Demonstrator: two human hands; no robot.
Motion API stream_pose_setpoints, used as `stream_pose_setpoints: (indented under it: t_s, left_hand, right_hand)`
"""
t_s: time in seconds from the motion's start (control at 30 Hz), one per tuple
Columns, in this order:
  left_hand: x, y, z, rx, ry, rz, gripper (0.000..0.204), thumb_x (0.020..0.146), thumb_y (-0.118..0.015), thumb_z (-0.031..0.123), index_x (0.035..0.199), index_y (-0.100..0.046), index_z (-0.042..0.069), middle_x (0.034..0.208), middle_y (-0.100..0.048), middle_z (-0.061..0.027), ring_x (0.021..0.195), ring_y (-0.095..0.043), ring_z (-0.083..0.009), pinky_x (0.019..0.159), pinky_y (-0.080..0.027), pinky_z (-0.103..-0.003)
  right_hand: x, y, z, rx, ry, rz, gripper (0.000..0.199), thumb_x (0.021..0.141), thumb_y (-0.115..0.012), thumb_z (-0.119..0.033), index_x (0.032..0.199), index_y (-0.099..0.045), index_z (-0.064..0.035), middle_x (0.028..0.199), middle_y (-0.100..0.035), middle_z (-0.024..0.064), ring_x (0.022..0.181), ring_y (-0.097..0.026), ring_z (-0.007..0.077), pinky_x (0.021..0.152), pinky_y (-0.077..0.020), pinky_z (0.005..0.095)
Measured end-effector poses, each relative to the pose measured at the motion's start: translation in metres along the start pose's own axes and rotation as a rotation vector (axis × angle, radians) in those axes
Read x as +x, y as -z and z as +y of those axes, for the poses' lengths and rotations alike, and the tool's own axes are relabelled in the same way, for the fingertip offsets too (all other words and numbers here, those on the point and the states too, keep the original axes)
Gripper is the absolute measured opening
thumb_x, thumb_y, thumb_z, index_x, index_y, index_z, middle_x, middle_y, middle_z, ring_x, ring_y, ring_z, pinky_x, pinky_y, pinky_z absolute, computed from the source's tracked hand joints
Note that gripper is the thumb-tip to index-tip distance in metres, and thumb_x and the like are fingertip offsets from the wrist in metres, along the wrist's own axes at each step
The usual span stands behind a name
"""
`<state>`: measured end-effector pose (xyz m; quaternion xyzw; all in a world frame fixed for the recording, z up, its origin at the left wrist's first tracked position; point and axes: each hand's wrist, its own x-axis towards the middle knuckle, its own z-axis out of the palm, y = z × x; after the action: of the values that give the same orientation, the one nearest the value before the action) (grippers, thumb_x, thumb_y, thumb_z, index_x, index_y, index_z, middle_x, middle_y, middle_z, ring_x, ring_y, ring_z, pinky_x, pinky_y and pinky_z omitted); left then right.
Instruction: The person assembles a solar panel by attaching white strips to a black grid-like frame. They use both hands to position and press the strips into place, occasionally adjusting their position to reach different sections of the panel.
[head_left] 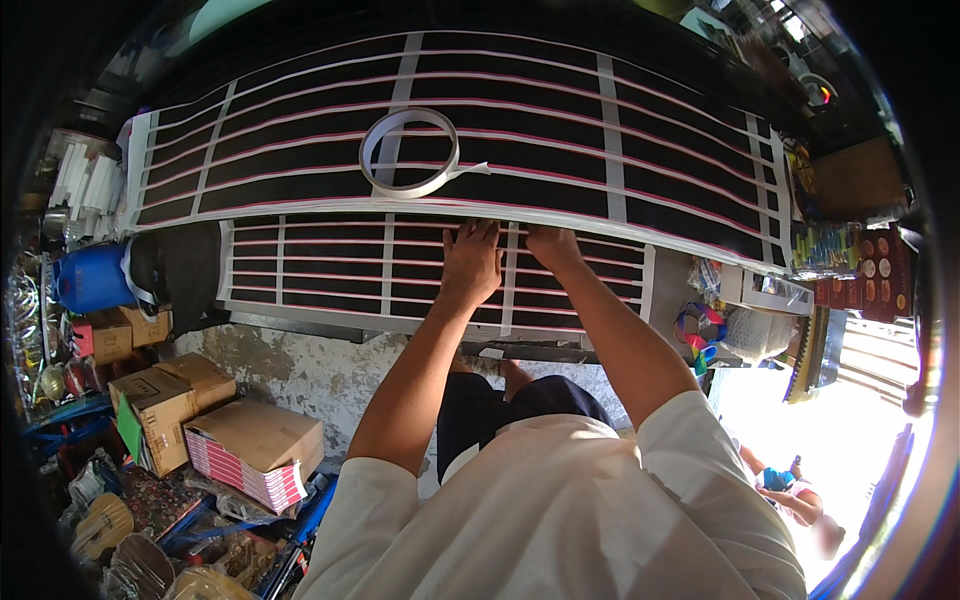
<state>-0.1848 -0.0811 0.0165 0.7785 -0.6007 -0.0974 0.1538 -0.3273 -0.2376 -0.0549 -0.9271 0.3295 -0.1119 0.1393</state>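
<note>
A long black sheet with white and pink lines [510, 125] lies across the far part of the work surface. Below its near edge is a second black sheet with the same lines [330, 262]. My left hand [473, 262] rests over the lower sheet, its fingers stretched toward the upper sheet's near edge. Close beside it, my right hand [552, 246] is at that same edge; its fingers are tucked out of sight, so their grip cannot be made out. On the upper sheet sits a roll of whitish tape [428, 186] with a short loose end pointing right.
Cardboard boxes [260, 435] are stacked at lower left, near a blue container [92, 279]. Packets of pens [828, 250] and a coil of coloured ribbon [700, 328] lie to the right. Another person [785, 490] is outside at lower right. A rough wall [300, 372] stands below the work surface.
</note>
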Motion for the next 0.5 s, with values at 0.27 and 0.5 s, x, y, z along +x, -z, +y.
stream_pose_setpoints:
  t_s: [0.27,0.5]
  left_hand:
    - [-0.001,-0.001,0.001,-0.039,-0.003,0.022,0.047,0.105,-0.069,0.022,0.147,-0.064,0.001,0.147,-0.065,-0.0178,0.144,-0.057,-0.0384,0.121,-0.043,-0.072]
    - [0.000,-0.002,0.000,-0.018,0.030,-0.042,0.052,0.104,-0.069,0.021,0.152,-0.061,0.003,0.154,-0.063,-0.0123,0.149,-0.053,-0.0344,0.122,-0.041,-0.074]
  right_hand:
    - [-0.016,0.024,-0.031,0.117,-0.031,0.163,0.020,0.101,-0.071,-0.020,0.114,-0.079,-0.0060,0.102,-0.079,0.0220,0.090,-0.077,0.0461,0.081,-0.0648,0.0555]
    - [-0.013,0.011,-0.037,0.064,0.000,0.285,0.019,0.100,-0.074,-0.023,0.105,-0.082,-0.0066,0.098,-0.080,0.0197,0.087,-0.077,0.0447,0.078,-0.0654,0.0529]
